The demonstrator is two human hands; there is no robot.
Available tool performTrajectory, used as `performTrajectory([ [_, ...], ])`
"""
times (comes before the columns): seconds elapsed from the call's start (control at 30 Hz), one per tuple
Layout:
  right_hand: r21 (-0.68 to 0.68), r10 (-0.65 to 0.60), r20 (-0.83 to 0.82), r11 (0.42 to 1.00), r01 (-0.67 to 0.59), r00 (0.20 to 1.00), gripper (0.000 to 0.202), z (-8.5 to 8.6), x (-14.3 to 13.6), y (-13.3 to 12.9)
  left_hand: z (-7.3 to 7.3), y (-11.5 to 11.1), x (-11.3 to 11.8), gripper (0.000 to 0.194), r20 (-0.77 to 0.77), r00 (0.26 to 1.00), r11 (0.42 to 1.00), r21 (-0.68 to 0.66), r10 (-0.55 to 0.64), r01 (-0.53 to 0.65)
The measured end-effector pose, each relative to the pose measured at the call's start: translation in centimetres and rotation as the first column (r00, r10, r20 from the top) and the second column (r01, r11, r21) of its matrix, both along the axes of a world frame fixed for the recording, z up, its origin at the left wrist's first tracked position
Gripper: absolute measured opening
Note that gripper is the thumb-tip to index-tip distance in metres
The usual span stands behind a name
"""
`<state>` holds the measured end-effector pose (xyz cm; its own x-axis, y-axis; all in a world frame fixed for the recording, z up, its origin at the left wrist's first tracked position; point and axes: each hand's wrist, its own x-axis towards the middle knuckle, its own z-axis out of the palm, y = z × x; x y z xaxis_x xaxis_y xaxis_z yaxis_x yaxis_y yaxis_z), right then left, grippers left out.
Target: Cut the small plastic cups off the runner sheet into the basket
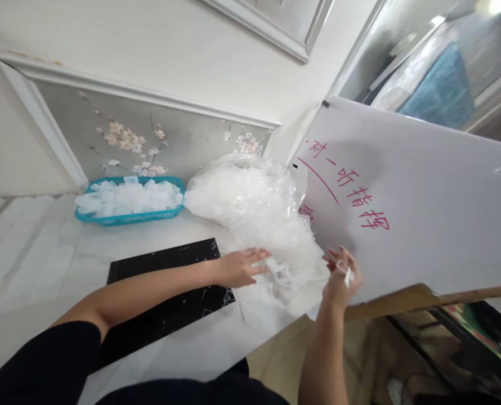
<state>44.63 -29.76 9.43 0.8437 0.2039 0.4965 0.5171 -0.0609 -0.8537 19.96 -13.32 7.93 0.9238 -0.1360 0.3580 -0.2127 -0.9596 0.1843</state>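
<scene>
My left hand (pixel 242 266) reaches to the front left edge of a clear plastic bag (pixel 250 197) heaped with translucent white plastic pieces. Its fingers are stretched out and apart, and nothing shows in them. Close to these fingers lies a loose tangle of thin white plastic strips (pixel 280 274). My right hand (pixel 342 278) is raised at the right side of the heap, with bent fingers around a small translucent white plastic piece (pixel 344 269). What exactly this piece is I cannot make out.
A teal basket (pixel 128 218) full of similar translucent pieces stands against the wall. Beneath my left forearm lies a black board (pixel 161 298) with small white scraps on it. On the right, a white board with red handwriting (pixel 402 185) borders the table (pixel 183 354).
</scene>
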Motion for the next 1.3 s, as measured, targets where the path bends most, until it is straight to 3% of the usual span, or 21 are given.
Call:
performTrajectory([
  [0.07, 0.063, -0.051, 0.053, 0.997, 0.047, 0.997, 0.049, -0.9, -4.5, -0.6, 0.4, -0.6, -4.2, 0.036, 0.049, 0.990, 0.991, -0.002, -0.132, 0.132],
  [0.1, 0.065, -0.027, 0.085, 0.998, 0.022, 0.996, 0.051, -1.5, -6.7, -0.6, 0.2, -0.7, -6.8, 0.036, 0.045, 0.992, 0.992, -0.012, -0.122, 0.122],
  [0.13, 0.020, 0.067, 0.109, 0.997, -0.070, 0.992, 0.050, -2.3, -8.7, -0.4, -0.2, -0.7, -9.7, 0.037, 0.020, 0.998, 0.998, -0.024, -0.065, 0.065],
  [0.17, -0.134, 0.264, 0.114, 0.959, -0.248, 0.958, 0.044, -3.3, -10.4, -0.2, -0.9, -0.6, -12.7, 0.039, -0.028, 0.999, 0.999, -0.035, 0.040, -0.041],
  [0.2, -0.282, 0.429, 0.087, 0.876, -0.391, 0.899, 0.038, -4.3, -11.8, 0.2, -1.8, -0.5, -15.8, 0.042, -0.075, 0.980, 0.982, -0.043, 0.182, -0.186],
  [0.23, -0.381, 0.519, 0.042, 0.798, -0.466, 0.854, 0.033, -5.3, -12.7, 0.6, -3.0, -0.5, -18.9, 0.049, -0.125, 0.927, 0.932, -0.037, 0.354, -0.361],
  [0.3, -0.523, 0.574, -0.045, 0.684, -0.509, 0.818, 0.030, -7.3, -13.7, 1.6, -5.6, -1.1, -24.5, 0.077, -0.205, 0.739, 0.758, 0.024, 0.642, -0.652],
  [0.37, -0.614, 0.563, -0.071, 0.626, -0.481, 0.823, 0.038, -8.5, -13.7, 2.5, -7.9, -2.7, -28.2, 0.103, -0.259, 0.621, 0.659, 0.096, 0.740, -0.746],
  [0.43, -0.677, 0.606, -0.052, 0.563, -0.474, 0.794, 0.056, -8.7, -13.3, 3.3, -9.4, -4.6, -29.5, 0.107, -0.273, 0.570, 0.619, 0.147, 0.775, -0.771],
  [0.53, -0.687, 0.697, -0.053, 0.494, -0.533, 0.715, 0.074, -6.7, -12.3, 3.6, -10.0, -6.1, -26.9, 0.103, -0.267, 0.549, 0.598, 0.157, 0.792, -0.786],
  [0.6, -0.669, 0.736, -0.105, 0.445, -0.595, 0.669, 0.077, -4.8, -11.7, 3.1, -9.9, -5.9, -23.2, 0.103, -0.267, 0.570, 0.615, 0.128, 0.777, -0.778],
  [0.67, -0.638, 0.731, -0.128, 0.457, -0.620, 0.670, 0.074, -3.2, -11.1, 2.0, -9.8, -5.0, -18.9, 0.101, -0.262, 0.603, 0.640, 0.085, 0.754, -0.763],
  [0.73, -0.614, 0.660, -0.089, 0.553, -0.563, 0.746, 0.066, -2.1, -10.7, 0.6, -10.0, -4.1, -14.1, 0.098, -0.257, 0.649, 0.678, 0.036, 0.716, -0.734],
  [0.87, -0.531, 0.385, 0.077, 0.796, -0.290, 0.920, 0.051, -0.9, -10.1, -2.1, -10.0, -3.1, -4.7, 0.094, -0.264, 0.778, 0.789, -0.089, 0.570, -0.608],
  [0.93, -0.435, 0.270, 0.098, 0.877, -0.202, 0.958, 0.053, -0.1, -9.6, -3.1, -9.6, -2.9, -0.9, 0.093, -0.272, 0.823, 0.814, -0.179, 0.499, -0.553],
  [1.0, -0.353, 0.200, 0.038, 0.919, -0.174, 0.979, 0.065, 0.8, -9.3, -3.7, -8.6, -2.2, 1.8, 0.085, -0.262, 0.865, 0.827, -0.273, 0.427, -0.491],
  [1.1, -0.252, 0.173, -0.093, 0.949, -0.191, 0.981, 0.090, 1.3, -9.4, -4.0, -6.6, -0.1, 2.7, 0.057, -0.210, 0.917, 0.853, -0.341, 0.340, -0.395],
  [1.2, -0.146, 0.303, -0.176, 0.933, -0.329, 0.937, 0.085, 0.0, -11.5, -3.2, -4.6, 3.2, 0.1, 0.038, -0.123, 0.942, 0.870, -0.362, 0.313, -0.336],
  [1.23, -0.123, 0.396, -0.219, 0.895, -0.428, 0.892, 0.076, -0.8, -12.7, -2.8, -4.1, 4.3, -1.4, 0.034, -0.082, 0.946, 0.872, -0.368, 0.314, -0.322],
  [1.3, -0.059, 0.608, -0.375, 0.737, -0.673, 0.699, 0.065, -2.6, -15.8, -1.8, -3.6, 6.1, -4.8, 0.030, -0.033, 0.945, 0.874, -0.372, 0.324, -0.313],
])
